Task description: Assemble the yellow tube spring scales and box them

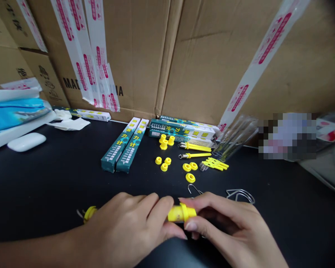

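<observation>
A spring scale [175,213] lies crosswise near the front of the black table, with yellow ends and a clear tube. My left hand [128,225] is wrapped round its tube and hides most of it. From under that hand's left side sticks out a yellow end cap [90,214] with a small wire hook. The thumb and fingers of my right hand [229,227] pinch the yellow cap at the right end. Just beyond that hand are a metal hook [194,189] and bent wire hooks [241,195], partly covered by it.
Farther back are small yellow caps [164,167], yellow rings [190,178], yellow strips with springs [216,163], yellow rods [197,155] and clear tubes [234,137]. Green-and-white boxes [123,147] lie left of them. Cardboard cartons [212,56] wall the back; a white mouse [27,142] sits left.
</observation>
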{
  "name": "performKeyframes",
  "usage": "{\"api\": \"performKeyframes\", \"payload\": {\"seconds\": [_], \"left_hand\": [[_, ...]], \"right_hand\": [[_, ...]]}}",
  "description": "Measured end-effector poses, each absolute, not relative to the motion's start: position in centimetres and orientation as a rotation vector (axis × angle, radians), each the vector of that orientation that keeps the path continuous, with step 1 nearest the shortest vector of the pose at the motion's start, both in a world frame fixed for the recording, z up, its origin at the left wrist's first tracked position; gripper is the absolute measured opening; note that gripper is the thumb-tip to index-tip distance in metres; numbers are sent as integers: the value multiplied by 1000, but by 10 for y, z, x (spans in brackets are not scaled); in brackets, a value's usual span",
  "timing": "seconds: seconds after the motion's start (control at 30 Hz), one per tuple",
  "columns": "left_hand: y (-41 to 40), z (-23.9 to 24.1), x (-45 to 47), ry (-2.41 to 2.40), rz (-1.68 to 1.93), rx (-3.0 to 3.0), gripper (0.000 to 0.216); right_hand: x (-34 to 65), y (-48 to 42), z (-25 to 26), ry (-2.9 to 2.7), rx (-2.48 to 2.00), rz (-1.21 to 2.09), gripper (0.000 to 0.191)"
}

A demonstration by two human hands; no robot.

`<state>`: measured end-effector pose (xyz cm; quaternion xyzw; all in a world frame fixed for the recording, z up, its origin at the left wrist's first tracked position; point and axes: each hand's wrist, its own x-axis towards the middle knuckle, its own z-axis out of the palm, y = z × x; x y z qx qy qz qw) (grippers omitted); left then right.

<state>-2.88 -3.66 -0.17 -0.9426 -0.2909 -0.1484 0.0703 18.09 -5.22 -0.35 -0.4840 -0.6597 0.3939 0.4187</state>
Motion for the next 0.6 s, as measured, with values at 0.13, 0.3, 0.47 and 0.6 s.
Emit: {"api": "performKeyframes", "payload": {"seconds": [0.13,0.3,0.47,0.6], "left_hand": [[-36,-5,-29,-905,-405,-2816,27],[-38,-5,-29,-832,-373,-2807,32],[-39,-2,-28,-862,-316,-2814,26],[-38,0,-27,-880,-288,-2827,27]], "right_hand": [[183,-52,-6,-1715,-1178,1021,9],[185,-53,-8,-1900,-1088,726,7],[183,-52,-5,-1998,-1001,600,11],[184,-52,-7,-2003,-1030,605,7]]}}
